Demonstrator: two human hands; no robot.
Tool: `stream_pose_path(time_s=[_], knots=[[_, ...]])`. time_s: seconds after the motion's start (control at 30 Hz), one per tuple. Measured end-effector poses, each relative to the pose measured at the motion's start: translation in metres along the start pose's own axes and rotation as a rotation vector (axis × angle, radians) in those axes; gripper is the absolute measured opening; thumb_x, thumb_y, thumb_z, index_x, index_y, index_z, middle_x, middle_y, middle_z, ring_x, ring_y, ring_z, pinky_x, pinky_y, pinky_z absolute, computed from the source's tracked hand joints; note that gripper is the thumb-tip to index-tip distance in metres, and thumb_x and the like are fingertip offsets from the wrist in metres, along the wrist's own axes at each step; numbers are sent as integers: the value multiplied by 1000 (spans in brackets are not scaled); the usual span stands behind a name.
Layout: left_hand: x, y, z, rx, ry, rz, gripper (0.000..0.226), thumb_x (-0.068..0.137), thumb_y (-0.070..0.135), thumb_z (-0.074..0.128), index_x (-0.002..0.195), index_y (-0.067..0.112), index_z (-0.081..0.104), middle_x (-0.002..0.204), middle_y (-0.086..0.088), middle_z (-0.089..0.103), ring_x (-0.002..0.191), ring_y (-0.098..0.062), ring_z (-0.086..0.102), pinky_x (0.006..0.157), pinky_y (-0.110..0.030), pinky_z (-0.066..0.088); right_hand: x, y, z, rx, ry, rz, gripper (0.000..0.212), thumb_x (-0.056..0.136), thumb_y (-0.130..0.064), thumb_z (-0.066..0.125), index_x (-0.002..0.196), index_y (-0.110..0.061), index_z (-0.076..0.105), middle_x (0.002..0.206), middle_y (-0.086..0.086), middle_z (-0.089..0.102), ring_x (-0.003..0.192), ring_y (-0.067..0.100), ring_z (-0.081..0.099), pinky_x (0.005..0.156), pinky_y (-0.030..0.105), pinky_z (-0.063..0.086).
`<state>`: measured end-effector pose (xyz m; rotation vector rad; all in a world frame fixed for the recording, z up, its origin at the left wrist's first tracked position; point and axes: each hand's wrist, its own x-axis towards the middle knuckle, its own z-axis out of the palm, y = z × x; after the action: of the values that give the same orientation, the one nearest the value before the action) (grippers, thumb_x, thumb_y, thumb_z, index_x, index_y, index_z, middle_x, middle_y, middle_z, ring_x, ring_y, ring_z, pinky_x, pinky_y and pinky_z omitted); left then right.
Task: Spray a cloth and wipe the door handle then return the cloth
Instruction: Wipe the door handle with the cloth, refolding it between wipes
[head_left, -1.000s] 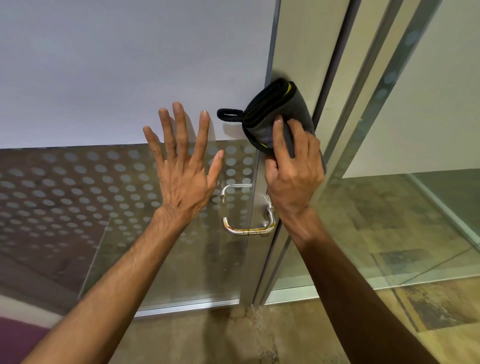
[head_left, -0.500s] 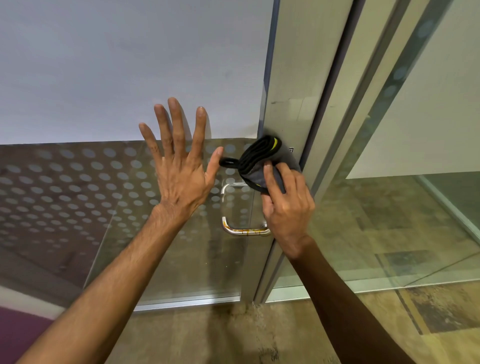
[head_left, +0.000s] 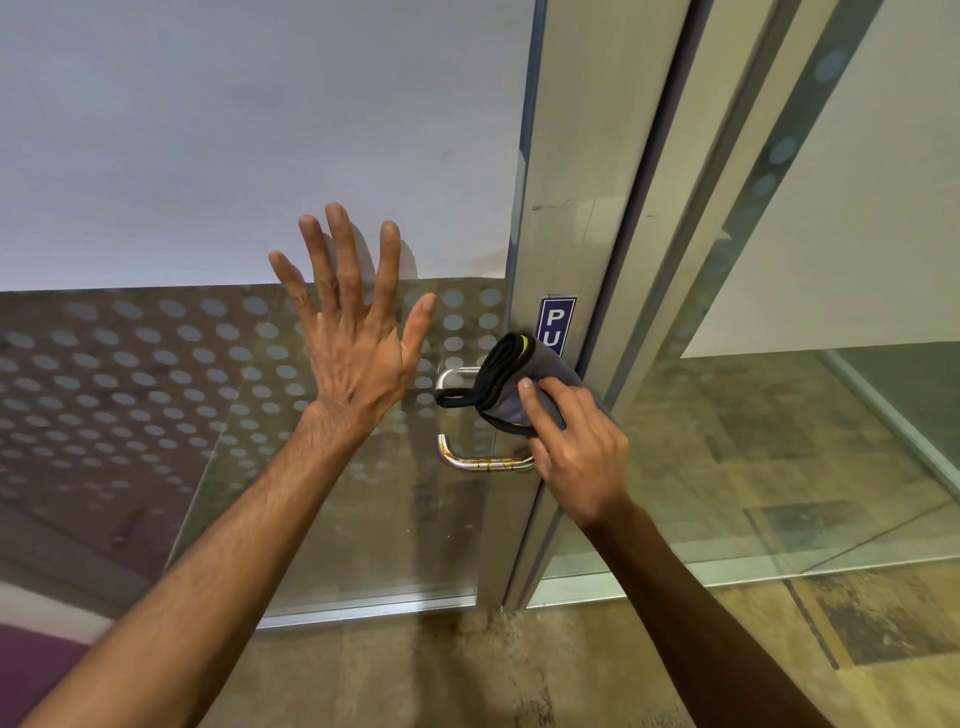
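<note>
Well, I saw folded grey cloth (head_left: 524, 387), black-edged, gripped in right hand (head_left: 576, 457) against frame (head_left: 566, 218) above handle (head_left: 483, 462); left hand (head_left: 358, 364) splayed flat on glass (head_left: 156, 395), apart.

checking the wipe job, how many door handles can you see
1: a metal U-shaped door handle on the glass door, its upper end behind the folded cloth in the right hand. None other visible.

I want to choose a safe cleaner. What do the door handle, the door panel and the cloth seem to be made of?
Door handle: probably polished steel; bright mirror-like shine, with orange streaks on the lower bar.
Door panel: glass, see-through, with frosted dots.
Cloth: soft grey fabric, maybe microfibre; folded layers with black edging, held by the right hand.
</note>
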<state>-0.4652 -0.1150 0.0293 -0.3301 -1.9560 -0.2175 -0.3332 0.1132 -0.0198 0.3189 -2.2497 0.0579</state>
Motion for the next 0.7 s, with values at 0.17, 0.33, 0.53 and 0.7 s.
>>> stream_pose_path(time_s=[0.17, 0.33, 0.53, 0.7], knots=[[3, -1, -2, -30, 24, -7, 82, 107, 62, 33, 164, 35, -18, 172, 2, -35, 158, -17, -33, 126, -52, -23, 5, -2, -27, 114, 191, 83, 59, 67, 9, 71, 125, -2, 73, 106, 20, 74, 82, 32, 71, 55, 40, 59], [3, -2, 0, -29, 16, 13, 83, 106, 61, 36, 165, 34, -16, 169, 7, -39, 158, -18, -33, 126, -52, -24, 52, -2, -58, 167, 484, 140, 58, 68, 15, 74, 125, 1, 70, 106, 20, 71, 88, 32, 68, 61, 42, 61], [0, -3, 3, -31, 22, -14, 81, 107, 58, 39, 167, 31, -8, 168, -26, 4, 160, -20, -28, 127, -54, -21, 118, 12, -63, 72, 696, 182, 59, 64, 21, 71, 121, 4, 74, 106, 18, 68, 95, 29, 63, 67, 38, 62], [-2, -4, 3, -23, 16, 8, 79, 107, 60, 34, 167, 31, -9, 170, 6, -36, 159, -19, -30, 126, -54, -22, 124, 1, -36, -130, 483, 118, 51, 72, 6, 75, 122, -5, 76, 114, 20, 76, 95, 34, 72, 71, 44, 61]])
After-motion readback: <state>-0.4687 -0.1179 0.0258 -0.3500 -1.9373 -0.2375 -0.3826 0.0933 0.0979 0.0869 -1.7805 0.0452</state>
